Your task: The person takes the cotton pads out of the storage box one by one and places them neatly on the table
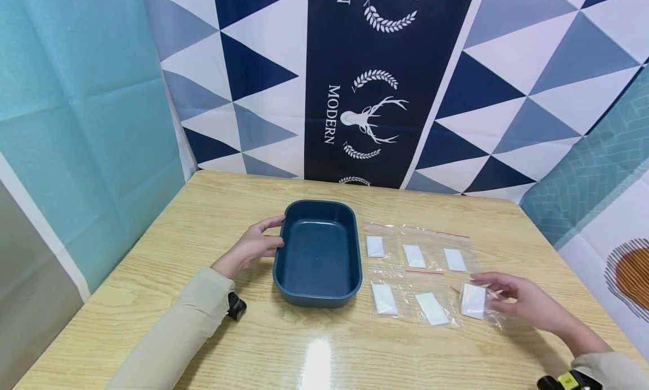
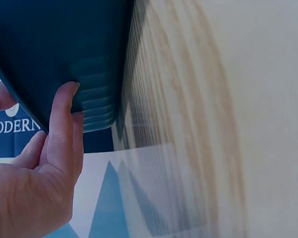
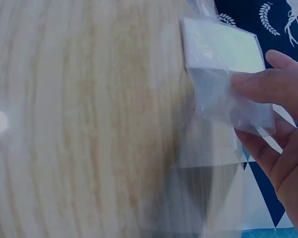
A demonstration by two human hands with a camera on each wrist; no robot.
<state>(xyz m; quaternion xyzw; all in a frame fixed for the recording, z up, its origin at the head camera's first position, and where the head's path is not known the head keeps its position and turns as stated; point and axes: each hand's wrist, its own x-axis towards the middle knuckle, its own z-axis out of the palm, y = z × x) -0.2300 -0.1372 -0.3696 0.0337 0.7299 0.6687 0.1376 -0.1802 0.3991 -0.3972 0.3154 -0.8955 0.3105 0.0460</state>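
Note:
My left hand rests against the left side of a deep blue rectangular plastic bin. In the left wrist view, fingertips touch the bin's ribbed outer wall. My right hand pinches a clear zip bag holding a white rectangular piece. The right wrist view shows the thumb lying across the bag, with other fingers behind it. The bag appears raised off the table at the right end of the near row. What the white piece is cannot be told.
Several similar clear zip bags, each with a white rectangle inside, lie in two rows right of the bin. The wooden table backs onto a patterned cloth. A blue-green cloth hangs along the left side.

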